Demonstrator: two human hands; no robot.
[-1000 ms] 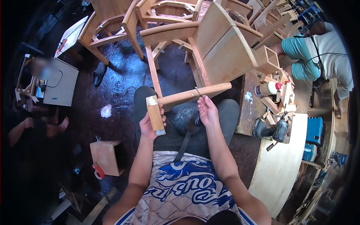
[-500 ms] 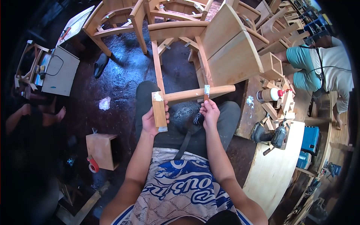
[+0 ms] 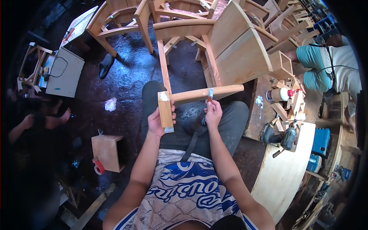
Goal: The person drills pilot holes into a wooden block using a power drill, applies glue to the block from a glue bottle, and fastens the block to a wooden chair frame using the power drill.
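Observation:
My left hand is wrapped round a short wooden block, which has white smears at its top and bottom ends. The block's upper end meets the front rail of a wooden chair frame tipped over before my lap. In my right hand, pinched between the fingers, is a small spreader with a brown handle and a whitish blade, held upright in front of the rail. A wide wooden panel forms the right side of the chair frame.
Wood offcuts, a glue bottle with red cap and a cordless drill lie at the right. A curved panel is nearby. A person bends at the right; another person's foot shows left. More chairs stand ahead.
The spreader has turned from low in my right hand to upright, its whitish blade now showing. My right fingers have closed round its handle. The view has shifted slightly.

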